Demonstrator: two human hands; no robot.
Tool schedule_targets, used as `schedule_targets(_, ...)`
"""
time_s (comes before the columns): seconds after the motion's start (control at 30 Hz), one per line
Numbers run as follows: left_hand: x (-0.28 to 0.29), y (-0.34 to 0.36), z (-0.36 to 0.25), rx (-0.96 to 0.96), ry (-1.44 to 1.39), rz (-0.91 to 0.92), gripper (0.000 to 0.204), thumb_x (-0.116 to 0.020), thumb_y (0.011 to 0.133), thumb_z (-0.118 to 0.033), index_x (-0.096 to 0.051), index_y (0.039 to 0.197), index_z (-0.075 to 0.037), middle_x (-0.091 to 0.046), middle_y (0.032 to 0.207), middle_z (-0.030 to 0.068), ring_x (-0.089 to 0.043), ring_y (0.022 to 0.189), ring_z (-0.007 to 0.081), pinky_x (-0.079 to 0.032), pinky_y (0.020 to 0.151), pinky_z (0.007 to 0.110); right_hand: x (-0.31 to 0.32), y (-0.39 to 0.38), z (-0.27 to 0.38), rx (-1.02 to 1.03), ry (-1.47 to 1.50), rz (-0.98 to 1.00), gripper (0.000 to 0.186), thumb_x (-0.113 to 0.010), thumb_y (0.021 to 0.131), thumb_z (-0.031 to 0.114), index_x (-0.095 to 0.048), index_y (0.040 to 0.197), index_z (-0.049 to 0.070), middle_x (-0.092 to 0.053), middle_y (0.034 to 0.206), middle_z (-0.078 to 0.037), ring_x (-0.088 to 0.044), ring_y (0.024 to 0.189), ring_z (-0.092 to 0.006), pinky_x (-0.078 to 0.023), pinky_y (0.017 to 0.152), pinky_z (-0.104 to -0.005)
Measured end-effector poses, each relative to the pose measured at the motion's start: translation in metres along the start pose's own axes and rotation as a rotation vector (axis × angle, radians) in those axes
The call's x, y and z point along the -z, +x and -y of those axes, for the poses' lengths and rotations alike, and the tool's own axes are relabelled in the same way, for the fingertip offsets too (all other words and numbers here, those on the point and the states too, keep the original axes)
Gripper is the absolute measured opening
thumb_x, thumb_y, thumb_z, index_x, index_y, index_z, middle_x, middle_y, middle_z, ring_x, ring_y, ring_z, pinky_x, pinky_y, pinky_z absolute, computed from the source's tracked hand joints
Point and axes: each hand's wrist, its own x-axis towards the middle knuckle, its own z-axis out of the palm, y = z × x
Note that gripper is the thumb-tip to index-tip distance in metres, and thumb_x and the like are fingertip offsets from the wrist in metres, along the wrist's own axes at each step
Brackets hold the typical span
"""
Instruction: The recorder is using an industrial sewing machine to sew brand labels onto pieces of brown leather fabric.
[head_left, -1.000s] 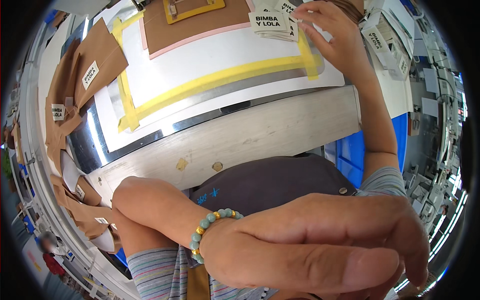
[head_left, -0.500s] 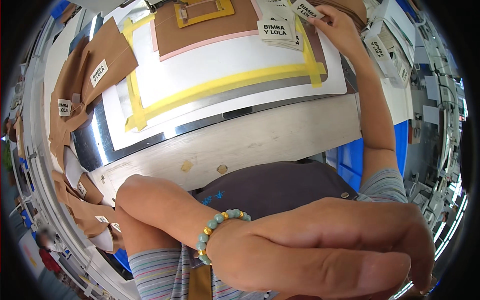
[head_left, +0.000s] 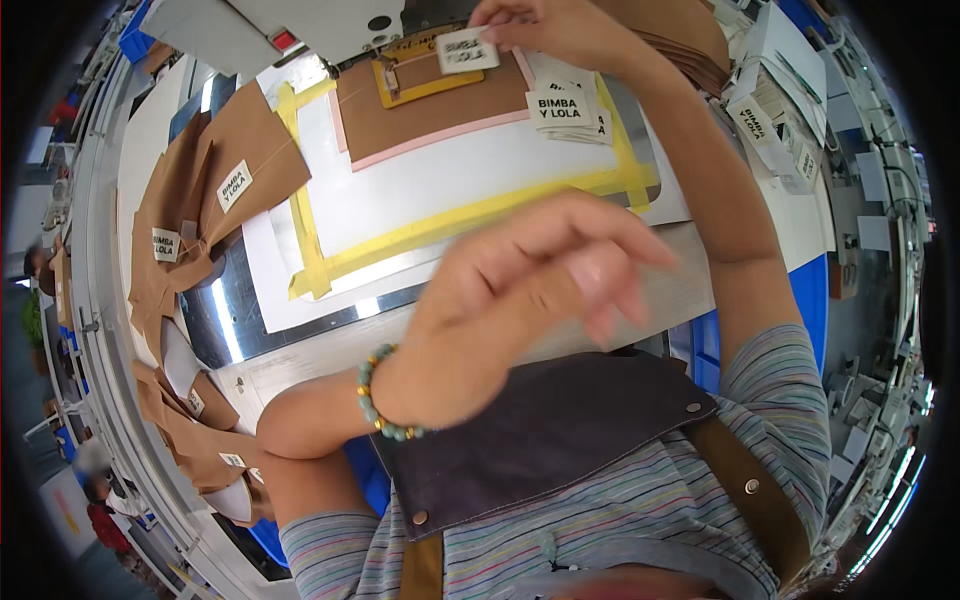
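I am watching a person sitting at a counter [head_left: 300, 375], working with two bare hands that are staying well apart. The right hand [head_left: 545, 30] is reaching far over, and its thumb and fingers are pinching the edge of a white label [head_left: 468, 50]. That label is hanging over a yellow frame [head_left: 425, 97], which is lying on a flat brown piece [head_left: 440, 128] with a pink border. Just beside it, a little pile of labels [head_left: 560, 110] is sitting near the yellow tape [head_left: 380, 258].

The left hand [head_left: 510, 295] is looking blurry in the air in front of the dark apron [head_left: 560, 425]. It is loosely open, with its fingers bending, and a green and gold bead bracelet [head_left: 365, 390] is circling its wrist.

Brown pieces [head_left: 250, 150] with labels are lying on the left. A brown stack [head_left: 690, 45] is resting behind the right arm.
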Motion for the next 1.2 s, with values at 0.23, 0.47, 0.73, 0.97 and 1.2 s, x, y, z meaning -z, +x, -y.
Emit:
schedule_targets(0.23, 0.132, 0.03, 0.014, -0.387, 1.632, -0.135, 0.02, -0.07, 0.1, -0.009, -0.072, 0.117, 0.0, -0.073, 0.111, 0.0104, -0.068, 0.096, 0.0232, -0.057, 0.079, 0.035, -0.043, 0.056, -0.023, 0.003, -0.309, -0.013, 0.028, -0.072, 0.09, 0.024, -0.08, 0.111, 0.008, -0.08, 0.092, -0.01, -0.075, 0.087, -0.0252, -0.057, 0.083, -0.0357)
schedule_targets(0.47, 0.186, 0.06, 0.018, -0.584, 1.953, -0.17, 0.032, -0.076, 0.093, -0.009, -0.073, 0.124, -0.001, -0.074, 0.127, 0.0119, -0.066, 0.106, 0.0322, -0.057, 0.094, 0.042, -0.057, 0.049, -0.022, -0.003, -0.198, -0.177, 0.018, -0.074, 0.086, 0.02, -0.079, 0.095, 0.005, -0.079, 0.085, -0.011, -0.076, 0.082, -0.0276, -0.058, 0.078, -0.0378)
schedule_targets(0.73, 0.194, 0.059, 0.024, -0.464, 1.963, -0.192, 0.046, -0.077, 0.094, -0.016, -0.071, 0.136, -0.001, -0.072, 0.14, 0.01, -0.064, 0.114, 0.0326, -0.055, 0.103, 0.04, -0.068, 0.048, -0.018, -0.05, -0.15, -0.227, 0.014, -0.073, 0.083, 0.018, -0.08, 0.087, 0.006, -0.078, 0.084, -0.013, -0.076, 0.084, -0.0338, -0.06, 0.081, -0.0427)
schedule_targets(0.97, 0.197, 0.059, 0.026, -0.44, 1.93, -0.209, 0.049, -0.077, 0.094, -0.017, -0.069, 0.14, -0.002, -0.071, 0.142, 0.011, -0.062, 0.117, 0.034, -0.052, 0.107, 0.042, -0.057, 0.041, -0.018, 0.161, -0.395, -0.205, 0.016, -0.071, 0.093, 0.015, -0.08, 0.102, 0.005, -0.078, 0.107, -0.012, -0.074, 0.096, -0.0329, -0.059, 0.087, -0.0433)
schedule_targets(1.2, 0.199, 0.057, 0.025, -0.444, 1.913, -0.238, 0.049, -0.076, 0.095, -0.018, -0.068, 0.141, -0.002, -0.068, 0.147, 0.0112, -0.06, 0.12, 0.0355, -0.049, 0.111, 0.043, -0.033, 0.005, -0.004, 0.278, -0.689, 0.178, 0.029, -0.062, 0.099, 0.008, -0.078, 0.123, 0.004, -0.072, 0.137, -0.006, -0.063, 0.127, -0.0282, -0.054, 0.107, -0.0396)
